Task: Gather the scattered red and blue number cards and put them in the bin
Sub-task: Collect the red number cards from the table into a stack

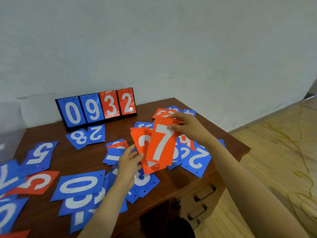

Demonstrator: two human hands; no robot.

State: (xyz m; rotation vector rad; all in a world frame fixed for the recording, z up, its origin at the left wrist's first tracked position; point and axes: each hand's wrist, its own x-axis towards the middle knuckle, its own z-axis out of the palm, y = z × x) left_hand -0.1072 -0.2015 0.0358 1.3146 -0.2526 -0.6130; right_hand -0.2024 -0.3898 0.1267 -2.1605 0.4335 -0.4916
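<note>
My left hand (pixel 129 163) holds a small stack of red cards (pixel 143 148) by its lower left edge, above the table. My right hand (pixel 186 125) pinches the top end of a red "7" card (pixel 162 143) that lies over that stack. Many blue and red number cards are scattered on the brown wooden table (pixel 120 133): a blue "0" (pixel 78 184), a blue "5" (pixel 41 152), a red "5" (pixel 36 183), blue "8" and "2" (pixel 86 135), and a blue "2" (pixel 197 159). A translucent bin (pixel 10 134) shows faintly at the left edge.
A flip scoreboard (pixel 97 107) reading 0 9 3 2 stands at the table's back by the white wall. The table has drawers with dark handles (pixel 205 192) on its right front. Wooden floor (pixel 274 160) lies to the right.
</note>
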